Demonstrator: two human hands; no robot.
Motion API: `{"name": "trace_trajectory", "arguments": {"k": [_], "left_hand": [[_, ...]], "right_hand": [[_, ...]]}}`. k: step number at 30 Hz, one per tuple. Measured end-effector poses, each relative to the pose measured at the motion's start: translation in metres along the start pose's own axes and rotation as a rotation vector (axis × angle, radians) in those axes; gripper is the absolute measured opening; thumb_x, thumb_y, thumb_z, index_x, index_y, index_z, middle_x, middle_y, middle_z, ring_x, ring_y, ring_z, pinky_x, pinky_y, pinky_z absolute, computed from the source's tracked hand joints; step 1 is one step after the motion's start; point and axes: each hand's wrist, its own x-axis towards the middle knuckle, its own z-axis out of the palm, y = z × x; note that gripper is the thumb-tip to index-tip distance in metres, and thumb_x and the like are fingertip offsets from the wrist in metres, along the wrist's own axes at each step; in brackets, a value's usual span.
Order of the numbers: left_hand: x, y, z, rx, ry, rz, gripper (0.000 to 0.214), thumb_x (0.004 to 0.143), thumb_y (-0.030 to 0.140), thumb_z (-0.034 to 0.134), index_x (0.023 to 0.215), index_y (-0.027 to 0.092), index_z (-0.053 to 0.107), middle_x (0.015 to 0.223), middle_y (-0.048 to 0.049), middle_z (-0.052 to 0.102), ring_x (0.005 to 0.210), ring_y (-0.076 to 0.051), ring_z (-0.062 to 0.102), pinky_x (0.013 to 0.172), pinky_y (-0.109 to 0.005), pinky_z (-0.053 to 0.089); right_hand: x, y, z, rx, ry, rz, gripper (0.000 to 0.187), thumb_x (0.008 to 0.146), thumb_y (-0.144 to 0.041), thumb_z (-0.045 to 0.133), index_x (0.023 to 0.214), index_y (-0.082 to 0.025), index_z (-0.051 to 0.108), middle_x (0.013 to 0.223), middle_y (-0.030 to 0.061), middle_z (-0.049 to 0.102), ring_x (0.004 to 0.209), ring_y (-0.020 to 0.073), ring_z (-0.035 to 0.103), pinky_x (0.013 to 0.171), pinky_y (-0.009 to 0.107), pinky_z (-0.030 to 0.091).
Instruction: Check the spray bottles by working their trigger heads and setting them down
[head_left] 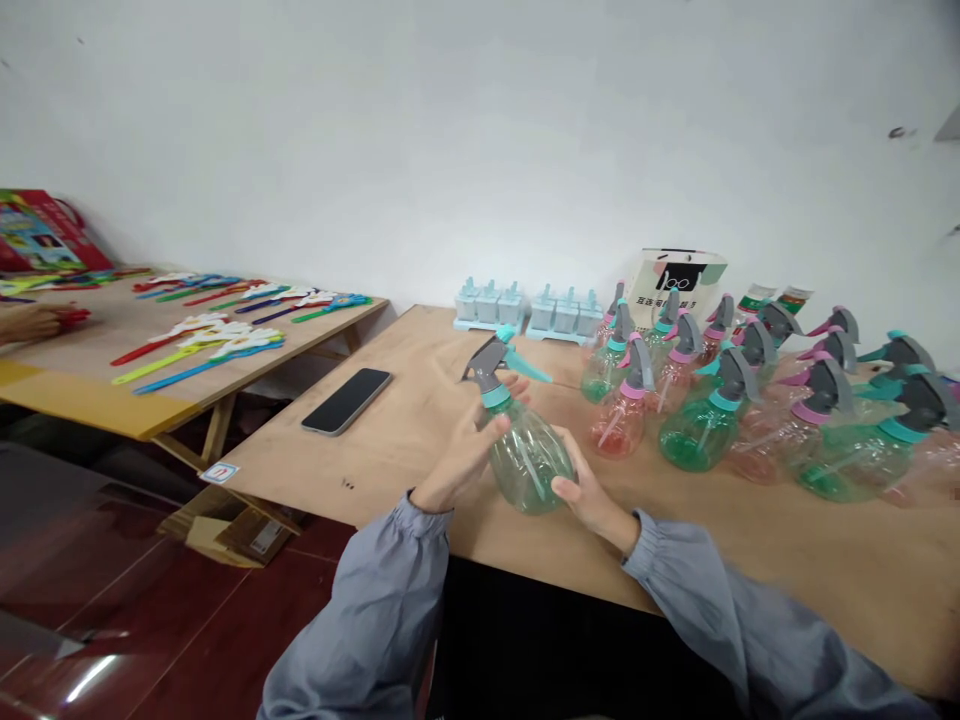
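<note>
Between my two hands is a clear green spray bottle (527, 465), tilted to the left, with a grey head and a turquoise collar and trigger. My left hand (472, 445) is closed round its neck and upper side. My right hand (589, 492) grips the lower right side, thumb across the front. The bottle is held above the front part of the wooden table (420, 400). To its right stand several more spray bottles, among them a pink one (619, 420) and a green one (701, 430).
A phone (347, 401) lies at the table's left. Pale blue popsicle molds (489, 305) and a printed box (671, 285) stand along the wall. On the left table, colourful long-handled plastic pieces (199, 350) lie near another person's hand (30, 323). A cardboard box (251, 530) sits below.
</note>
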Motion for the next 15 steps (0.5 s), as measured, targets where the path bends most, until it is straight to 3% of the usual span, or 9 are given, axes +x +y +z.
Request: {"name": "trace_trajectory", "arguments": {"k": [3,7,11,13,15], "left_hand": [[-0.019,-0.003,-0.009,0.134,-0.073,-0.092,0.069,0.058,0.033,0.094,0.119,0.024,0.063,0.118,-0.0111,0.07,0.118,-0.034,0.065,0.1,-0.05,0.054],[-0.025,0.008,-0.025,0.311,-0.013,-0.049,0.078,0.055,0.013,0.091,0.124,0.029,0.057,0.12,-0.0065,0.07,0.116,-0.034,0.066,0.099,-0.05,0.056],[0.025,0.029,-0.061,0.502,0.285,0.177,0.07,0.062,0.023,0.088,0.122,0.023,0.053,0.125,-0.01,0.065,0.115,-0.032,0.065,0.103,-0.05,0.052],[0.061,0.036,-0.088,0.706,0.431,0.265,0.065,0.06,0.022,0.09,0.115,0.02,0.055,0.129,-0.0121,0.062,0.124,-0.031,0.06,0.109,-0.046,0.046],[0.092,0.037,-0.115,0.834,0.517,0.264,0.065,0.058,0.018,0.09,0.112,0.018,0.055,0.131,-0.0121,0.06,0.132,-0.034,0.051,0.114,-0.046,0.039]], "right_hand": [[0.001,0.002,-0.001,-0.079,-0.009,-0.079,0.078,0.071,-0.072,0.073,0.131,-0.03,0.048,0.128,0.0095,0.062,0.119,0.0285,0.063,0.099,0.044,0.054],[0.001,0.007,0.001,-0.136,-0.041,-0.051,0.076,0.08,-0.066,0.07,0.142,-0.032,0.043,0.144,0.0113,0.054,0.133,0.0283,0.055,0.108,0.048,0.05],[-0.002,0.006,0.0,-0.246,-0.021,-0.018,0.071,0.088,-0.057,0.066,0.149,-0.036,0.037,0.158,0.0113,0.041,0.145,0.0277,0.044,0.113,0.053,0.045],[-0.004,0.0,-0.003,-0.339,-0.022,-0.099,0.058,0.091,-0.05,0.063,0.144,-0.035,0.045,0.153,0.0098,0.049,0.143,0.0261,0.046,0.115,0.053,0.043],[-0.005,-0.009,-0.008,-0.415,0.031,-0.229,0.043,0.094,-0.044,0.061,0.134,-0.032,0.055,0.143,0.0091,0.059,0.135,0.0256,0.055,0.113,0.051,0.045]]}}
